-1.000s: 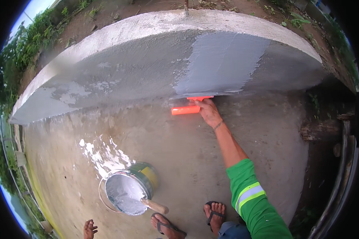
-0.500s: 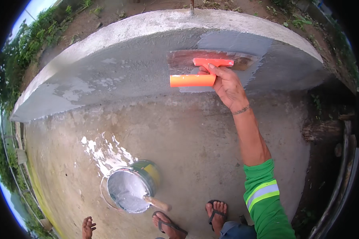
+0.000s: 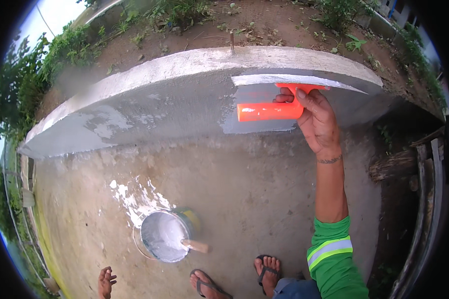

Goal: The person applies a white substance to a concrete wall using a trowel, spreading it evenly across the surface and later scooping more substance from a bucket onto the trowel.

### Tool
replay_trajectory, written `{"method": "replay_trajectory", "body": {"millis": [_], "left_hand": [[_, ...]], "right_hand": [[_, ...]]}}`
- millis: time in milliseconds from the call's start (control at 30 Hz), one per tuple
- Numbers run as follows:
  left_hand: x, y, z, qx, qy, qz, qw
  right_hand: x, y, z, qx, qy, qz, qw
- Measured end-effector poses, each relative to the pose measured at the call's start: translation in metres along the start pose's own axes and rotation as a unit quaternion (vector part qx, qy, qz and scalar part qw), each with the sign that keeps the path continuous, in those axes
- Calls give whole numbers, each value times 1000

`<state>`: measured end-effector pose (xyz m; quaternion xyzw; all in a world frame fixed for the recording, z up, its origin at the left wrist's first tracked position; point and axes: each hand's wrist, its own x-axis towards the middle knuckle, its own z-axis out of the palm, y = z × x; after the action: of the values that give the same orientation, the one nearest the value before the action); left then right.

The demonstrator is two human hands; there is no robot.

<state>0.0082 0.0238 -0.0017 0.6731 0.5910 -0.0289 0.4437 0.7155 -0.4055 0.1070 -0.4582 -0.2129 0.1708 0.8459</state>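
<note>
A trowel (image 3: 264, 112) with a bright orange handle is held by the right hand (image 3: 318, 119) at the face of a low concrete wall (image 3: 169, 102). The neck of the trowel is pinched between the thumb and the curled fingers of the right hand, near the right end of the tubular grip. The wide blade (image 3: 284, 78) is positioned across the upper part of the wall face, just below the pale top; its edge is coated with light compound. Whether the full blade length is in contact with the wall cannot be told. Below the blade, a smooth grey patch (image 3: 257, 125) is spread on the wall.

The left hand (image 3: 106, 283) is located at the lower left, well apart from the wall, with its fingers loosely curled and slightly parted.

A bucket (image 3: 191, 219) is placed on the concrete floor (image 3: 244, 184), its inside smeared with pale compound. A wooden handle (image 3: 196, 245) is leaned out over the bucket's rim. White splashes (image 3: 134, 199) are seen on the floor beside the bucket.
</note>
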Motion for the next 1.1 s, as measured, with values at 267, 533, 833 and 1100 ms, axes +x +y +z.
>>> {"method": "replay_trajectory", "body": {"millis": [267, 533, 833, 1100], "left_hand": [[-27, 54, 18, 11, -33, -87, 996], [-10, 42, 17, -1, -49, -82, 995], [-2, 49, 12, 48, -40, -120, 991], [6, 88, 26, 66, -71, -55, 994]], "right_hand": [[-62, 10, -118, -584, 169, 8, 794], [-9, -25, -140, -793, 84, -370, 477], [34, 4, -185, -856, 97, -359, 358], [-56, 52, -248, -798, 149, -199, 549]]}}
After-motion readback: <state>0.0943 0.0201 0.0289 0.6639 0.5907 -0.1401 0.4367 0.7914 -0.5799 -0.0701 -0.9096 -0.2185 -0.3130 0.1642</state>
